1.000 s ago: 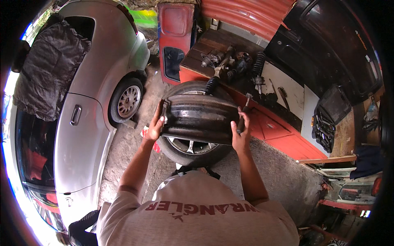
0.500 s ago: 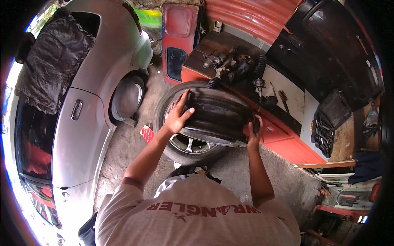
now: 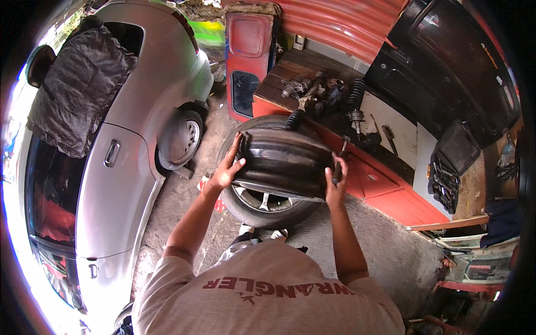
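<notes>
Between my two hands is a dark, bare wheel rim (image 3: 285,159), held on its side above a tyre (image 3: 237,204) fitted on a silver spoked wheel (image 3: 267,201). My left hand (image 3: 225,170) presses its palm and fingers against the rim's left edge. At the right edge, my right hand (image 3: 335,181) grips the rim. Those same right fingers also hold a slim tool (image 3: 338,164) with a dark handle and a thin metal shaft pointing away from me; its exact kind is unclear. The rim hides much of the tyre beneath.
A silver car (image 3: 120,184) stands at left. To the right, a red-fronted workbench (image 3: 385,190) carries a coil-spring shock absorber (image 3: 356,103), a wire brush (image 3: 389,139) and an open tool case (image 3: 455,151). A red panel (image 3: 248,61) stands beyond the tyre.
Both hands have shifted the rim slightly left over the tyre, and it sits more level. The tool in my right hand now shows clearly. My view has turned slightly.
</notes>
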Tool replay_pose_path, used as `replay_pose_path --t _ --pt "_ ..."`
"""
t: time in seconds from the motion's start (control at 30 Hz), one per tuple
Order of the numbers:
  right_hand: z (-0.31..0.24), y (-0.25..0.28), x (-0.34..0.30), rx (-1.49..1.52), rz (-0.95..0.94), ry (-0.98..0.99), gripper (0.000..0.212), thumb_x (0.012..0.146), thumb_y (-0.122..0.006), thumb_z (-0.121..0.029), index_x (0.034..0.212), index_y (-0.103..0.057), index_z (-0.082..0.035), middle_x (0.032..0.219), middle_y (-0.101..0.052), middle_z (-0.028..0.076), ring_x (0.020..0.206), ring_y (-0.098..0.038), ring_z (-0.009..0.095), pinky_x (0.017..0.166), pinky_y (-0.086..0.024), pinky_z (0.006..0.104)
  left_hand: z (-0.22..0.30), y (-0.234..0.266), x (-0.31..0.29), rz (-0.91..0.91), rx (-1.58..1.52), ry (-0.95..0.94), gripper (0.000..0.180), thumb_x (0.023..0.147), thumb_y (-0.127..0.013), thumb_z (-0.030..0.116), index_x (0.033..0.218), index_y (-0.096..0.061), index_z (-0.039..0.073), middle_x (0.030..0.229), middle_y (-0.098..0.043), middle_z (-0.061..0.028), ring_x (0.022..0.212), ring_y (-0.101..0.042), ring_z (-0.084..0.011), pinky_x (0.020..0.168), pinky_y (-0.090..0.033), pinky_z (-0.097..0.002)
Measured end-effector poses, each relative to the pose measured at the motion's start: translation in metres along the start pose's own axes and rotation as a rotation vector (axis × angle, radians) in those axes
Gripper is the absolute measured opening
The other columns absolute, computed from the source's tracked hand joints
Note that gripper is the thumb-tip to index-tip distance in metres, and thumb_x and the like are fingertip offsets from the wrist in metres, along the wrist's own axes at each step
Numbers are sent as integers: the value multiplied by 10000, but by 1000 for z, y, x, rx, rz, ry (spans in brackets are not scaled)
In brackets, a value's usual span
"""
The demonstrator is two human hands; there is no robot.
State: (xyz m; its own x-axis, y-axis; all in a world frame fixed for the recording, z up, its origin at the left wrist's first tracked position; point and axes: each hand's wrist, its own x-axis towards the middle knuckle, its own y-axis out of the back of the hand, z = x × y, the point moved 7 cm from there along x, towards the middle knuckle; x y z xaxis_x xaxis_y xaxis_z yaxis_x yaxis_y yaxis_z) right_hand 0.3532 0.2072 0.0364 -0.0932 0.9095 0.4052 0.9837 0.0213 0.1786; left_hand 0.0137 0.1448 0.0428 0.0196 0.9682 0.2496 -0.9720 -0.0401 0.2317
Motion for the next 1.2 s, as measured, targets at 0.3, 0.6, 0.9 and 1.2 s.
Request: replay_pose_path --t 0.3,0.6,0.9,1.2 --pt "-11 17 -4 -133 91 6 390 995 -537 -189 1343 -456 -33 1320 -523 129 1268 -464 243 1085 -317 362 -2 -3 -4 7 -67 -62 852 960 -501 448 1554 -60 26 1625 -87 -170 1505 -47 -283 1194 -29 -409" --pt "-34 31 -26 298 588 39 354 980 -521 -269 1173 -530 28 1030 -641 151 790 -662 236 731 -549 374 17 -6 -4 -59 127 -77 839 962 -329 603 1557 -105 54 1607 -158 -182 1493 -94 -363 1176 -39 -528" --pt "-83 23 -21 279 278 -129 188 892 -617 -132 992 -621 27 824 -661 104 652 -628 205 623 -509 338 17 -5 -2 -53 176 -91 806 976 -329 573 1554 -115 52 1594 -190 -195 1470 -146 -412 1176 -54 -531" --pt "-72 -23 -11 159 98 -213 176 914 -648 -136 1011 -677 8 895 -689 89 778 -667 167 713 -530 299 6 -1 2 -21 166 -97 787 971 -384 528 1556 -129 69 1590 -218 -186 1482 -136 -381 1183 -61 -502"
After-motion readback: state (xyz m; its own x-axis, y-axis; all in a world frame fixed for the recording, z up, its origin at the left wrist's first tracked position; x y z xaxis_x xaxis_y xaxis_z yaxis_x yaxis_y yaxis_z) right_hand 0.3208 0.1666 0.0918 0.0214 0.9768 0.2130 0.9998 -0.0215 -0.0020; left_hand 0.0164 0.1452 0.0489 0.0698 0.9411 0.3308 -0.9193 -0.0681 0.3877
